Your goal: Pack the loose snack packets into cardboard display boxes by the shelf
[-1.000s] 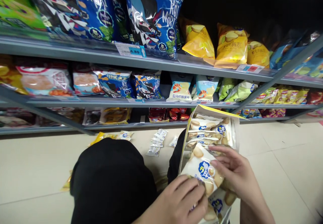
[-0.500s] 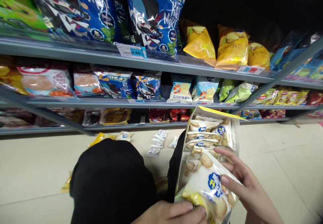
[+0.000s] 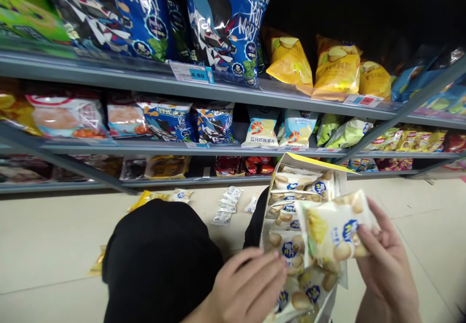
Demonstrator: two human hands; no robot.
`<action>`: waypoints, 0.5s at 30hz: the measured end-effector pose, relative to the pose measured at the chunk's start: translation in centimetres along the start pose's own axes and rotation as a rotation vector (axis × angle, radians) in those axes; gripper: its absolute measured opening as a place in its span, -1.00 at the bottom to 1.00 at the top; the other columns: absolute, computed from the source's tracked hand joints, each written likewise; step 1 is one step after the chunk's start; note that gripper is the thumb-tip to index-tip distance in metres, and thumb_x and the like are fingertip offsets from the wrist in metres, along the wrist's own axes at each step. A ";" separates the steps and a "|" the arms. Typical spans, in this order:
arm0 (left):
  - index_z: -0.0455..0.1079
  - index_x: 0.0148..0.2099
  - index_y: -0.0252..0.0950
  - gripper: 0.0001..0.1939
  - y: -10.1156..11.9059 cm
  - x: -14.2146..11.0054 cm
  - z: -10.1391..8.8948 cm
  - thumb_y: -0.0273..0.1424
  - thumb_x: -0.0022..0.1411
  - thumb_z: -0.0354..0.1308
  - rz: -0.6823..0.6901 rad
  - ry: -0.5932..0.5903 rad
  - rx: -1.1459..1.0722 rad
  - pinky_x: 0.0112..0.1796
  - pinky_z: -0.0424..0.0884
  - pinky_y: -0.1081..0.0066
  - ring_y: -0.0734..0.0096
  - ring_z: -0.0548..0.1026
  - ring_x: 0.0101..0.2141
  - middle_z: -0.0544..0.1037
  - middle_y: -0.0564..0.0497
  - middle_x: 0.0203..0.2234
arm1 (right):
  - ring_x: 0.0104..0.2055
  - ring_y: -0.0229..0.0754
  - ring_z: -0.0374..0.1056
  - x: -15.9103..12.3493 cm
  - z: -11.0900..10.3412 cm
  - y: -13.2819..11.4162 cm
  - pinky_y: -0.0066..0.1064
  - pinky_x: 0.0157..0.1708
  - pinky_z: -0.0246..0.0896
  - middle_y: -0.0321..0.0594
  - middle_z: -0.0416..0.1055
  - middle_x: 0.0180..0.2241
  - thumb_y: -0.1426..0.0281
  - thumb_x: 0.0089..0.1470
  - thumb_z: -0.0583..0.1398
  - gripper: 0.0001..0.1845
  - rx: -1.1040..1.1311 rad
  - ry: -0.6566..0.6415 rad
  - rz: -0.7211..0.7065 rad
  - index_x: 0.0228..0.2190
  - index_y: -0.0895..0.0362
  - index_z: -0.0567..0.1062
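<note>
A white snack packet with a blue logo and round biscuit pictures is pinched between the thumb and fingers of my right hand, above the right side of an open box. My left hand reaches over the box's left edge, fingers stretched out, with the fingertips by a packet inside. No object shows in that hand. The yellow-edged carton is tilted and holds several similar packets in rows. Its lower part is partly covered by my left hand and the held packet.
Dark-clad knees are in front, left of the carton. Several small white packets and a yellow bag lie on the tiled floor. Ahead, grey shelves carry blue snack bags and yellow chip bags.
My right hand has lifted the white packet up and to the right, off the lower part of the carton. My left hand has let go of its corner and moved up, uncovering packets beneath.
</note>
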State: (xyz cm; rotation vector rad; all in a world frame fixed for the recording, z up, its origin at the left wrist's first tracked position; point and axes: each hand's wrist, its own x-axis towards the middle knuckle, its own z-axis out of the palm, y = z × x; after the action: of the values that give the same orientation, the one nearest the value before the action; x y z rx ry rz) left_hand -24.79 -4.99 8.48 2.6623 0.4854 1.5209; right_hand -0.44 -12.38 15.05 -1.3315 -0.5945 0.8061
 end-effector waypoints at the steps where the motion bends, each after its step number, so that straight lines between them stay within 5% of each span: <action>1: 0.51 -0.10 -0.32 -0.83 -0.4 0.4 0.0 -0.52 0.39 0.08 -0.066 -0.027 0.016 0.03 0.41 0.32 0.40 0.57 -0.10 0.66 0.02 -0.21 | -0.41 -0.24 0.54 0.0 -0.5 0.1 -0.48 -0.35 0.48 -0.32 0.60 -0.42 0.34 0.05 0.40 -0.44 0.008 0.058 -0.088 0.08 -0.09 0.45; 5: 0.49 -0.20 -0.35 -0.90 -1.7 2.3 1.5 -0.46 0.34 0.15 -0.086 -0.320 0.149 0.11 0.34 0.14 0.27 0.52 -0.16 0.60 -0.02 -0.32 | -0.32 -0.25 0.57 -1.3 -1.8 0.4 -0.53 -0.24 0.51 -0.35 0.61 -0.37 0.49 -0.01 0.42 -0.70 -0.128 0.170 -0.379 -0.21 -0.03 0.58; 7: 0.49 -0.19 -0.37 -0.88 -1.7 2.6 3.1 -0.49 0.31 0.12 -0.036 -0.461 0.226 0.14 0.32 0.15 0.27 0.51 -0.18 0.57 -0.03 -0.33 | -0.23 -0.18 0.58 -2.0 -2.1 0.2 -0.46 -0.22 0.55 -0.31 0.62 -0.29 0.60 0.04 0.34 -0.71 -0.279 0.024 -0.485 -0.24 0.00 0.59; 11: 0.46 -0.10 -0.42 -0.80 -0.7 1.6 6.6 -0.55 0.30 0.04 -0.016 -0.505 0.365 0.17 0.28 0.14 0.30 0.49 -0.28 0.53 -0.05 -0.36 | -0.13 -0.01 0.57 -2.0 -2.4 -0.9 -0.22 -0.20 0.58 -0.18 0.61 -0.17 0.72 0.09 0.18 -0.50 -0.605 -0.536 -0.704 -0.03 0.03 0.56; 15: 0.41 -0.27 -0.33 -0.94 0.2 0.9 7.4 -0.48 0.29 0.15 -0.034 -0.561 0.221 0.18 0.27 0.16 0.32 0.45 -0.32 0.47 0.01 -0.42 | -0.11 -0.01 0.56 -1.2 -2.5 -1.1 -0.27 -0.18 0.57 -0.19 0.60 -0.12 0.75 0.03 0.19 -0.42 -0.683 -0.550 -0.753 0.02 0.03 0.55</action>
State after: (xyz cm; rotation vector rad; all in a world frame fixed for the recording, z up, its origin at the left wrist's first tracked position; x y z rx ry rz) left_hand -18.05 -4.03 5.43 3.0419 0.6753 0.6811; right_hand 0.97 -14.94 15.82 -1.3097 -1.8006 0.3220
